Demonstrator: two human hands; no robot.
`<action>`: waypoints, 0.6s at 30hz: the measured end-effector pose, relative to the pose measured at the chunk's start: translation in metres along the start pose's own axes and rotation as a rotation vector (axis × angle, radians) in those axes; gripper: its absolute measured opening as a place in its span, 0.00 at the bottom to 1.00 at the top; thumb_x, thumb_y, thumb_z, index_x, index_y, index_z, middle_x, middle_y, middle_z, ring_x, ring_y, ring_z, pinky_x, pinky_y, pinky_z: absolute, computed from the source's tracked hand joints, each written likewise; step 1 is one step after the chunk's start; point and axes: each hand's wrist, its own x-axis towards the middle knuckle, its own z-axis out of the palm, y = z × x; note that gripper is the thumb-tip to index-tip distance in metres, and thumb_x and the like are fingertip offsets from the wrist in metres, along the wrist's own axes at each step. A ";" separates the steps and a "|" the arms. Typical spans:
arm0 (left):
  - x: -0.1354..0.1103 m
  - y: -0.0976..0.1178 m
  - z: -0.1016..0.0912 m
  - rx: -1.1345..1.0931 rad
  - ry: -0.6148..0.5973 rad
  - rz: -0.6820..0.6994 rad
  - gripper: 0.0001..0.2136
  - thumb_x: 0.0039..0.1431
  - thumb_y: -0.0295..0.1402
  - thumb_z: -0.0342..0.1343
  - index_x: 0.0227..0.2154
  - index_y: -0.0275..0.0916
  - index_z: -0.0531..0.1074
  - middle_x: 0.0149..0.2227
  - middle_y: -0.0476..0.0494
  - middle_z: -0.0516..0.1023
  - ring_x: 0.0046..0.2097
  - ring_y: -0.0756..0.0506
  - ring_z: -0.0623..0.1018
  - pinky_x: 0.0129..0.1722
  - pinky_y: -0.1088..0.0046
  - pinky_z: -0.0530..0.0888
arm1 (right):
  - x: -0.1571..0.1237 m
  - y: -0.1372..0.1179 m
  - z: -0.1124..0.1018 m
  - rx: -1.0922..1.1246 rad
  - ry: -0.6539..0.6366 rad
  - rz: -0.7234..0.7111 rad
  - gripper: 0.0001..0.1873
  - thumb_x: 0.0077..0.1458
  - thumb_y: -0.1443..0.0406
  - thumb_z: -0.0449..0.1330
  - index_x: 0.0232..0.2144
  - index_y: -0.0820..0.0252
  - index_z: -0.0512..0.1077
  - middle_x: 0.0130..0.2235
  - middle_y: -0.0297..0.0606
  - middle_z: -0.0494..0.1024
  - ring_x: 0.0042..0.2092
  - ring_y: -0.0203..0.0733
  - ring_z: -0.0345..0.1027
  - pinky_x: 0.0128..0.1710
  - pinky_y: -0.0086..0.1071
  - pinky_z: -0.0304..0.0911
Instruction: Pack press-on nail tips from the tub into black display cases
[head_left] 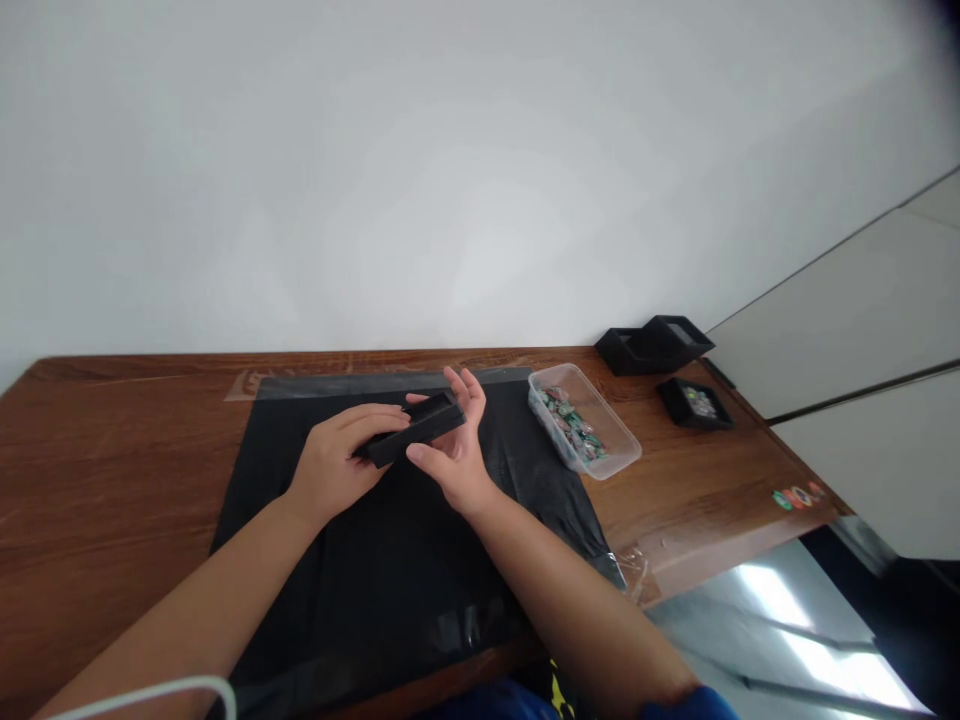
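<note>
Above the black plastic sheet [390, 580] on the table, a small black open box [424, 420] is held tilted between both hands. My left hand [341, 455] grips its left end, with the fingers over the near rim. My right hand [461, 450] supports the right end, thumb on the front wall and a couple of fingers raised past the far side. The inside of the box is dark, so I cannot tell whether anything lies in it.
To the right stands a clear plastic tub [607, 430] with many small green and reddish wrapped pieces. Farther right are stacked black boxes [652, 345] and another black box [696, 403] with small shiny pieces. Colourful stickers [797, 496] mark the table's right edge. A wall rises behind.
</note>
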 end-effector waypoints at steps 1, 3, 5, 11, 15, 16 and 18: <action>0.000 0.000 0.000 -0.030 -0.031 -0.017 0.09 0.61 0.32 0.63 0.44 0.44 0.79 0.48 0.41 0.84 0.51 0.40 0.83 0.54 0.61 0.79 | 0.000 -0.002 -0.001 -0.042 -0.004 -0.025 0.54 0.46 0.56 0.73 0.64 0.36 0.42 0.72 0.44 0.37 0.63 0.53 0.62 0.57 0.53 0.69; 0.000 0.000 -0.001 -0.108 -0.092 -0.098 0.22 0.56 0.39 0.68 0.54 0.46 0.75 0.61 0.35 0.75 0.61 0.34 0.76 0.56 0.54 0.77 | 0.000 -0.008 -0.003 -0.140 -0.022 -0.095 0.56 0.45 0.60 0.73 0.66 0.40 0.42 0.72 0.47 0.39 0.65 0.55 0.60 0.61 0.55 0.65; 0.001 0.000 -0.004 -0.208 -0.164 -0.196 0.44 0.46 0.48 0.74 0.66 0.49 0.62 0.72 0.31 0.56 0.69 0.27 0.65 0.57 0.47 0.76 | 0.001 -0.013 -0.005 -0.222 -0.053 -0.159 0.58 0.44 0.64 0.72 0.67 0.43 0.41 0.71 0.48 0.45 0.66 0.56 0.58 0.63 0.54 0.62; 0.006 -0.014 -0.024 -0.609 -0.474 -0.371 0.49 0.45 0.62 0.66 0.68 0.48 0.59 0.70 0.29 0.60 0.68 0.28 0.67 0.62 0.46 0.72 | 0.001 -0.014 -0.009 -0.338 -0.278 -0.143 0.67 0.43 0.67 0.72 0.70 0.47 0.30 0.65 0.53 0.59 0.70 0.59 0.54 0.64 0.56 0.60; 0.004 -0.022 -0.029 -0.576 -0.502 -0.436 0.47 0.43 0.51 0.74 0.65 0.49 0.61 0.66 0.31 0.66 0.65 0.30 0.71 0.64 0.43 0.69 | 0.002 -0.005 -0.010 -0.401 -0.423 -0.133 0.70 0.41 0.65 0.73 0.70 0.49 0.28 0.68 0.57 0.52 0.72 0.60 0.48 0.67 0.58 0.56; 0.003 -0.022 -0.030 -0.565 -0.512 -0.450 0.47 0.42 0.48 0.75 0.65 0.49 0.61 0.66 0.32 0.67 0.65 0.30 0.70 0.64 0.42 0.68 | 0.002 -0.003 -0.010 -0.421 -0.432 -0.139 0.71 0.40 0.64 0.74 0.70 0.49 0.28 0.69 0.58 0.51 0.72 0.61 0.48 0.67 0.59 0.55; 0.002 -0.021 -0.031 -0.589 -0.535 -0.477 0.46 0.43 0.44 0.76 0.64 0.48 0.59 0.66 0.34 0.66 0.66 0.30 0.68 0.65 0.42 0.66 | 0.002 0.001 -0.009 -0.445 -0.425 -0.157 0.73 0.36 0.62 0.76 0.69 0.50 0.30 0.69 0.57 0.50 0.71 0.61 0.51 0.67 0.58 0.56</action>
